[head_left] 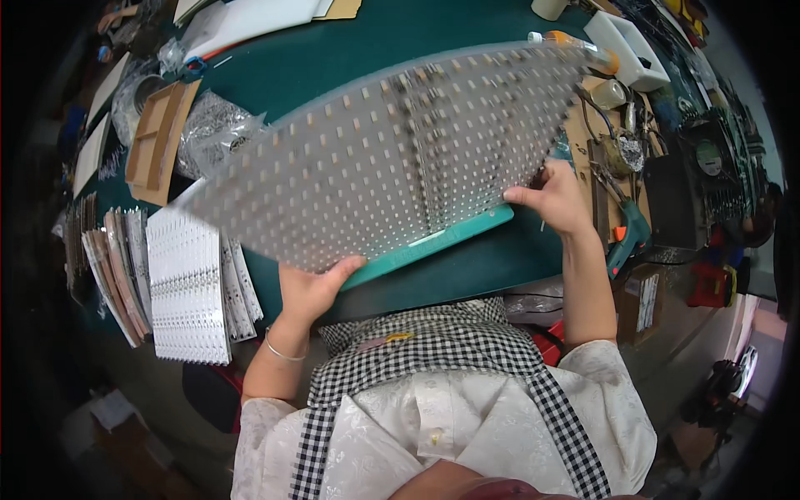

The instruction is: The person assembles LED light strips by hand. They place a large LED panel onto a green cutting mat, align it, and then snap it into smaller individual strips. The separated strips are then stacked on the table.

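I held the panel (392,158) up off the bench (333,50), tilted, its long lower edge toward me and above the bench's near edge. It was a wide, thin sheet, pale and studded with rows of small chips, and it spanned most of the bench's width. I judged it light for its size but apt to flex in the middle, and the chips looked easy to knock or crack, so the bare margin along the lower edge was the place to take it, one hand toward each end.

A teal strip (433,243) ran along that lower edge; I couldn't quite tell whether it was fixed to the panel or a ruler lying under it.

My left hand (310,292) pinched the lower edge near its left end, thumb on top and fingers beneath. My right hand (557,198) gripped the same edge farther right, thumb laid across the face.

A stack of white strips (187,292) lay by the bench's left edge, well clear of the panel. A glue gun (627,237) sat near the right edge, just beside my right wrist.
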`<action>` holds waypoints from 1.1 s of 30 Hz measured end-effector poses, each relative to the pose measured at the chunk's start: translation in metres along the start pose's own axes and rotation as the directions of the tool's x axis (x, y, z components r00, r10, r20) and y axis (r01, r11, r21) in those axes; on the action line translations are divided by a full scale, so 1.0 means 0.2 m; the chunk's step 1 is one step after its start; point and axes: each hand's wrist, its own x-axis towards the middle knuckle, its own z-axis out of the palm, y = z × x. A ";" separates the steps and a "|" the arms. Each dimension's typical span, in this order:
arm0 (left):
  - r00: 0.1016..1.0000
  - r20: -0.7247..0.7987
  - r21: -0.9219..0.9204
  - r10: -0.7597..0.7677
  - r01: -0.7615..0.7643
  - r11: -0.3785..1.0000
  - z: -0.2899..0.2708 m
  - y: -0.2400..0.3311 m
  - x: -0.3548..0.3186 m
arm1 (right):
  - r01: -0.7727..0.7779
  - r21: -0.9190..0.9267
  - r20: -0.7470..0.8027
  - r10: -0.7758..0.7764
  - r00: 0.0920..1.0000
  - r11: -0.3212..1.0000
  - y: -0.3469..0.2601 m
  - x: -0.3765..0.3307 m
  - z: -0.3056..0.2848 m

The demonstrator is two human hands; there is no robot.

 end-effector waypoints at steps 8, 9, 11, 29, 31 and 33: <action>0.992 0.093 -0.217 -0.082 0.100 0.971 0.00 -0.01 0.07 | -0.080 0.106 0.178 0.060 0.982 0.991 -0.03 0.12 -0.02; 0.993 0.088 -0.222 -0.081 0.099 0.970 0.00 -0.02 0.07 | -0.070 0.095 0.182 0.052 0.982 0.993 -0.02 0.12 -0.02; 0.991 0.096 -0.243 -0.098 0.118 0.963 0.00 -0.02 0.08 | -0.069 0.098 0.189 0.049 0.981 0.993 -0.02 0.12 -0.02; 0.955 0.142 -0.352 -0.261 0.295 0.888 0.00 -0.06 0.11 | -0.242 0.207 0.225 0.194 0.955 0.948 0.02 0.20 0.00; 0.949 0.149 -0.373 -0.277 0.313 0.873 0.01 -0.05 0.11 | -0.260 0.210 0.228 0.212 0.950 0.943 0.03 0.21 -0.01; 0.945 0.159 -0.391 -0.285 0.325 0.861 0.01 -0.04 0.12 | -0.267 0.211 0.229 0.218 0.949 0.940 0.02 0.21 0.00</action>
